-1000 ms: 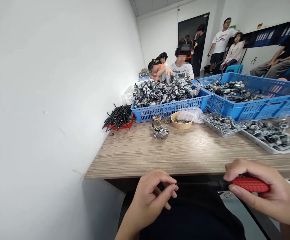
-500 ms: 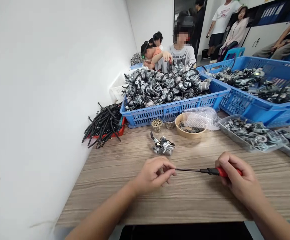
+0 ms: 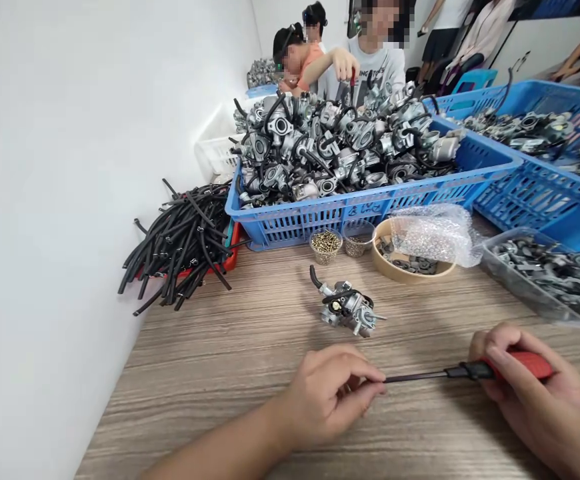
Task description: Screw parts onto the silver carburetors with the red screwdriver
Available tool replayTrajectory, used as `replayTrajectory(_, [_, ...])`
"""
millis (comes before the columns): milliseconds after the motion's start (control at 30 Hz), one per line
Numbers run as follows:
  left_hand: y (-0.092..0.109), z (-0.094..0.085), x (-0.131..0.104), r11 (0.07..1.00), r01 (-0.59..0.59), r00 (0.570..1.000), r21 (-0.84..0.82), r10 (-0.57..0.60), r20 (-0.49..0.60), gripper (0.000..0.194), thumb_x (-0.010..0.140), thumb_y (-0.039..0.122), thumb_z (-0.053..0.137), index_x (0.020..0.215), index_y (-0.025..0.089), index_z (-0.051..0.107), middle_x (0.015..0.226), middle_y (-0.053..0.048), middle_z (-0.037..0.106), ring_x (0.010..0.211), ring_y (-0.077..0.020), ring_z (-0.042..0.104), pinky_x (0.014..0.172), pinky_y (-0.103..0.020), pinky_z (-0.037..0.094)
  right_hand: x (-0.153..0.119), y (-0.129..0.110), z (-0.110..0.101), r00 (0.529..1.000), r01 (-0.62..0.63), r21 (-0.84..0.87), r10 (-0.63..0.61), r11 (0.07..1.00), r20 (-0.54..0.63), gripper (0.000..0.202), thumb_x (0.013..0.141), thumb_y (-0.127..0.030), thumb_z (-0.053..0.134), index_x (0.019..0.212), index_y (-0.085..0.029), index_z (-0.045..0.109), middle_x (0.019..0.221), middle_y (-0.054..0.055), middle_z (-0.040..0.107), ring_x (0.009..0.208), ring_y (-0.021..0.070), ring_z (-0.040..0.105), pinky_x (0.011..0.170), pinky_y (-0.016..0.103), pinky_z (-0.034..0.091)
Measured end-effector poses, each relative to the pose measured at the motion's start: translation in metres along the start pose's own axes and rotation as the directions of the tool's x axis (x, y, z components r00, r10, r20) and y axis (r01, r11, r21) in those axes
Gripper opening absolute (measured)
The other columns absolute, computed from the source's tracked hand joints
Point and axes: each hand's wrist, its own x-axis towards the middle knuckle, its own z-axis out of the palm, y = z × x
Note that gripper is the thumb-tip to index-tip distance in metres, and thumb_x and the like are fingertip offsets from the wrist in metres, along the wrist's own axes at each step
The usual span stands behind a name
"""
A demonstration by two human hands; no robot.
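My right hand point(image 3: 535, 393) grips the red handle of a screwdriver point(image 3: 520, 366), its shaft pointing across to my left hand point(image 3: 333, 393), whose thumb and fingertips pinch the tip; I can't tell whether they also hold something small. Just beyond my left hand sits a carburetor point(image 3: 350, 308) with a black hose stub, and farther out stands a cup of brass screws point(image 3: 326, 245).

partial lettering "ing sto" shows on a person's pale shirt point(image 3: 393, 67); handwritten marks point(image 3: 364, 210) on the blue crate point(image 3: 295, 227) are illegible.
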Motion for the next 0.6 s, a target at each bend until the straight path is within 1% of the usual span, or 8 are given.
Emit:
replayTrajectory(100, [0.002, -0.002, -0.003, 1.0, -0.007, 0.996, 0.014, 0.008, -0.093, 0.013, 0.111, 0.012, 0.077, 0.124, 0.012, 0.078, 0.103, -0.01, 0.081, 0.064, -0.0067, 0.073, 0.061, -0.015, 0.062, 0.004, -0.038, 0.014, 0.995, 0.073, 0.111, -0.08, 0.991, 0.056, 0.032, 0.103, -0.048, 0.082, 0.088, -0.027, 0.063, 0.072, 0.001, 0.051, 0.062, 0.0179, 0.051, 0.05, 0.03, 0.045])
replayTrajectory(200, [0.004, -0.004, -0.006, 0.998, -0.031, 0.989, 0.047, 0.037, -0.144, 0.015, 0.111, 0.009, 0.075, 0.126, 0.013, 0.076, 0.106, -0.01, 0.08, 0.066, -0.0079, 0.078, 0.064, -0.016, 0.065, 0.012, -0.082, 0.031, 0.97, 0.169, 0.131, -0.188, 0.977, 0.153, 0.034, 0.102, -0.059, 0.081, 0.092, -0.03, 0.067, 0.064, 0.001, 0.046, 0.057, 0.0194, 0.044, 0.046, 0.034, 0.038])
replayTrajectory(267, [0.005, -0.004, -0.006, 0.997, -0.043, 0.985, 0.059, 0.052, -0.162, 0.016, 0.111, 0.009, 0.076, 0.126, 0.013, 0.076, 0.106, -0.01, 0.08, 0.065, -0.008, 0.078, 0.065, -0.017, 0.066, 0.022, -0.101, 0.042, 0.966, 0.215, 0.131, -0.23, 0.968, 0.114, 0.037, 0.1, -0.066, 0.082, 0.095, -0.031, 0.07, 0.064, 0.002, 0.048, 0.057, 0.0204, 0.044, 0.046, 0.036, 0.035])
replayTrajectory(300, [0.005, -0.004, -0.006, 0.997, -0.045, 0.984, 0.061, 0.055, -0.167, 0.016, 0.11, 0.009, 0.076, 0.126, 0.013, 0.076, 0.105, -0.01, 0.08, 0.065, -0.0082, 0.077, 0.065, -0.017, 0.066, 0.027, -0.103, 0.047, 0.954, 0.248, 0.139, -0.267, 0.959, 0.137, 0.036, 0.101, -0.065, 0.082, 0.097, -0.031, 0.072, 0.064, 0.003, 0.05, 0.056, 0.0202, 0.046, 0.046, 0.036, 0.035])
replayTrajectory(333, [0.004, -0.004, -0.005, 0.997, -0.049, 0.984, 0.065, 0.059, -0.171, 0.016, 0.11, 0.009, 0.076, 0.126, 0.013, 0.076, 0.104, -0.01, 0.08, 0.067, -0.0087, 0.077, 0.065, -0.017, 0.067, 0.033, -0.102, 0.05, 0.912, 0.343, 0.215, -0.379, 0.915, 0.157, 0.034, 0.103, -0.063, 0.08, 0.096, -0.031, 0.074, 0.059, 0.001, 0.049, 0.048, 0.0173, 0.042, 0.042, 0.035, 0.031])
replayTrajectory(433, [0.003, -0.003, -0.004, 0.994, -0.057, 0.984, 0.088, 0.071, -0.166, 0.018, 0.108, 0.008, 0.079, 0.124, 0.013, 0.077, 0.101, -0.011, 0.082, 0.075, -0.0126, 0.078, 0.065, -0.018, 0.067, 0.047, -0.083, 0.054, 0.859, 0.301, 0.327, -0.404, 0.896, 0.315, 0.032, 0.112, -0.06, 0.068, 0.103, -0.031, 0.076, 0.054, -0.002, 0.051, 0.037, 0.016, 0.046, 0.036, 0.032, 0.032])
replayTrajectory(533, [0.001, -0.003, -0.003, 0.993, -0.056, 0.987, 0.101, 0.071, -0.146, 0.019, 0.106, 0.007, 0.081, 0.124, 0.013, 0.078, 0.1, -0.012, 0.082, 0.078, -0.0141, 0.078, 0.064, -0.018, 0.066, 0.048, -0.064, 0.056, 0.879, 0.242, 0.39, -0.371, 0.889, 0.301, 0.036, 0.116, -0.059, 0.06, 0.1, -0.031, 0.074, 0.051, -0.003, 0.051, 0.036, 0.0152, 0.046, 0.037, 0.03, 0.03])
replayTrajectory(600, [0.0, -0.003, -0.003, 0.993, -0.058, 0.989, 0.103, 0.071, -0.129, 0.02, 0.105, 0.007, 0.081, 0.124, 0.013, 0.079, 0.1, -0.012, 0.082, 0.077, -0.0136, 0.077, 0.066, -0.018, 0.066, 0.043, -0.061, 0.058, 0.899, 0.233, 0.401, -0.353, 0.886, 0.26, 0.037, 0.115, -0.059, 0.061, 0.097, -0.03, 0.073, 0.05, -0.004, 0.048, 0.037, 0.0143, 0.044, 0.039, 0.03, 0.03])
